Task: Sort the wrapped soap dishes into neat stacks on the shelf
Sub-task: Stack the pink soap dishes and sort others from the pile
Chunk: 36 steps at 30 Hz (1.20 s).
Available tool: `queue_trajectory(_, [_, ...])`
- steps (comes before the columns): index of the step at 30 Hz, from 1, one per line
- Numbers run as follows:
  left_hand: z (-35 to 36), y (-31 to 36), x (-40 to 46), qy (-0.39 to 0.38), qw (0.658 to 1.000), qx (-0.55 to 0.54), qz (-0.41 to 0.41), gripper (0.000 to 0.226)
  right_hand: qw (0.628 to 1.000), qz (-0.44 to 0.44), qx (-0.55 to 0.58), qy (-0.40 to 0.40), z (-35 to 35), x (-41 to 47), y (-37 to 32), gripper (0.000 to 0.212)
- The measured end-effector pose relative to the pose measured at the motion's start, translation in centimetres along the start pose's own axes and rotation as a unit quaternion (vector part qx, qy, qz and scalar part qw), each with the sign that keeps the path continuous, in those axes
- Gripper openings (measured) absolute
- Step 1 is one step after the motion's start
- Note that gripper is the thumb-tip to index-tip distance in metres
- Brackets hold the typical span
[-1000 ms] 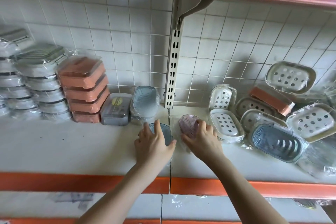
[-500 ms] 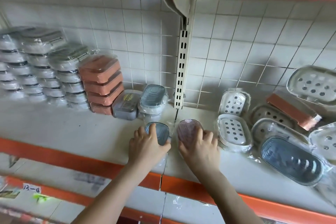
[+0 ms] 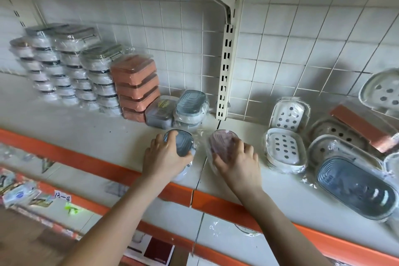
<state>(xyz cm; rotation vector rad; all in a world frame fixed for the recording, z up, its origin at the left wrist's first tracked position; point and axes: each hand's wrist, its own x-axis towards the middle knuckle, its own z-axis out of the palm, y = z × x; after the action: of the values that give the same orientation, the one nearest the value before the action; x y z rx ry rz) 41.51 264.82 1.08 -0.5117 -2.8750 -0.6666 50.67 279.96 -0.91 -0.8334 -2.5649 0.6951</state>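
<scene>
Your left hand (image 3: 166, 157) is closed over a wrapped blue-grey soap dish (image 3: 180, 142), fingers curled on its far rim; your right hand (image 3: 235, 157) clamps a pink soap dish (image 3: 222, 142) the same way. Both dishes sit on the shelf (image 3: 86, 123), either side of the seam below the slotted upright (image 3: 225, 71). Compared with a second ago, neither grip has shifted on its dish; only your head has swung, bringing the finished stacks (image 3: 71, 71) into fuller view, so no sorting has been gained yet.

Just behind your left hand, left of the upright, a short blue-grey stack (image 3: 190, 106) looks like the natural home for that dish. The orange stack (image 3: 136, 86) and a grey boxed dish (image 3: 159, 112) sit beside it, so room there is tight. Right of the upright lies the loose jumble (image 3: 323, 140), unsorted. The orange shelf lip (image 3: 237, 207) runs under your wrists; bare shelf lies open left of your left hand.
</scene>
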Motion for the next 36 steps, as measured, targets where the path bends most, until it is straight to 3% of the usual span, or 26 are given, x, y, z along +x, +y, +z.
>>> queue_trajectory(12, [-2.0, -5.9, 3.2, -0.024, 1.000, 0.009, 0.018, 0.065, 1.000, 0.019, 0.000, -0.013, 3.5, -0.7, -6.4, 0.071])
queue_trajectory(28, [-1.6, -11.5, 7.4, -0.056, 0.993, -0.031, 0.096, 0.064, 0.977, 0.088, -0.148, 0.123, 8.7, -1.7, -10.8, 0.066])
queue_trajectory(31, [-1.4, -11.9, 7.3, -0.051, 0.992, -0.033, 0.111, 0.063, 0.975, 0.099, -0.165, 0.112, 8.8, -1.6, -10.9, 0.067])
queue_trajectory(36, [-1.5, -13.6, 8.0, -0.101, 0.974, -0.159, 0.129, 0.063, 0.967, 0.118, -0.183, 0.130, 8.8, -1.5, -11.5, 0.063])
